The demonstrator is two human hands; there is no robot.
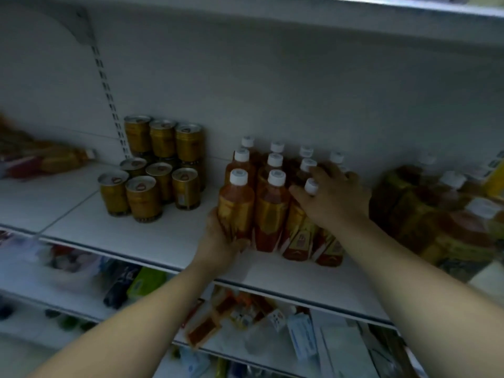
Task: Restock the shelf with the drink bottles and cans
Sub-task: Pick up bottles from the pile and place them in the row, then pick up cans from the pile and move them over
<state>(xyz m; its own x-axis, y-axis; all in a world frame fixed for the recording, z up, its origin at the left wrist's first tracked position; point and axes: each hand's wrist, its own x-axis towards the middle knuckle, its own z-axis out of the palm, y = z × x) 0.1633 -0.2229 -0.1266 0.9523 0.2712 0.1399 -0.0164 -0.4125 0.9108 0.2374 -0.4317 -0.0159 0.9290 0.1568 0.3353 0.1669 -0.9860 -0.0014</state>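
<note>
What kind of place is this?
Probably a small shop: white slotted shelving, rows of identical bottles beside stacked cans, and packaged goods on the shelf below.

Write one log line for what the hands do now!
left hand: grips front bottle | right hand: spread over bottle tops | cans: stacked at left
</note>
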